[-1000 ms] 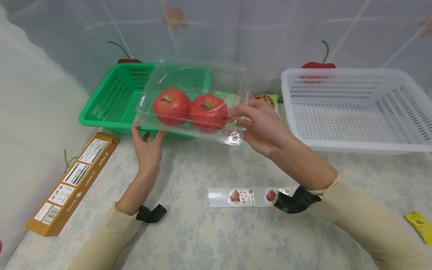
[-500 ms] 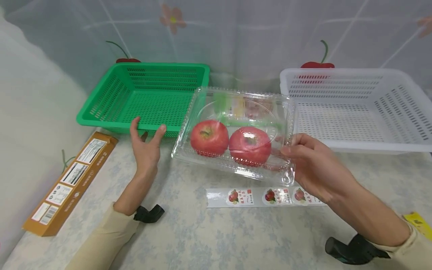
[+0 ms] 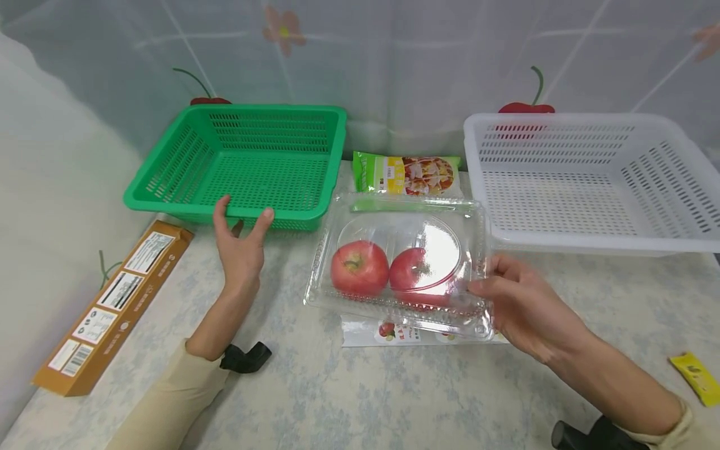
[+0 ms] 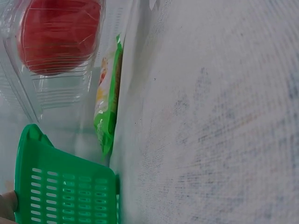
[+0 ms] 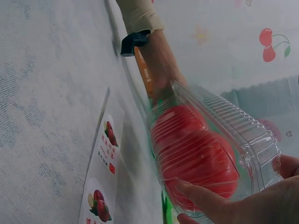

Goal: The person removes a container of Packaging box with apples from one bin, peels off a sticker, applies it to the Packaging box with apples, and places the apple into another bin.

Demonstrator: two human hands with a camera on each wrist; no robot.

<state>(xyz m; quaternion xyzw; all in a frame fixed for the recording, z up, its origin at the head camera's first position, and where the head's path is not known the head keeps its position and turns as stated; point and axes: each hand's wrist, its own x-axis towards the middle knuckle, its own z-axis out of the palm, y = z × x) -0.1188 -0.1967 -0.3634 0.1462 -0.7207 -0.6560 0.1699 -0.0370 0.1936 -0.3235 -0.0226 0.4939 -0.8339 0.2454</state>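
Observation:
My right hand (image 3: 525, 309) pinches the right edge of a clear plastic clamshell box (image 3: 320, 281), raised above the table. Inside it sit two red apples (image 3: 360, 267), seen through the lid; glare covers part of the right one. The right wrist view shows thumb and fingers on either side of the box's edge (image 5: 261, 144). My left hand (image 3: 240, 253) is at the front rim of the green basket (image 3: 191, 209), thumb and index finger spread apart and holding nothing. In the left wrist view a fingertip (image 4: 8, 205) meets the basket's rim.
Under the box lies a strip of apple-printed stickers (image 3: 360, 334), partly hidden. Behind it rests a green and yellow food packet (image 3: 407, 174). A white basket (image 3: 478, 187) stands at right, a long brown carton (image 3: 115, 306) at left, and a small yellow sachet (image 3: 696, 378) far right.
The box of apples has moved away from the left hand and green basket, rightward and toward me, carried by the right hand. The left hand has stayed almost in place.

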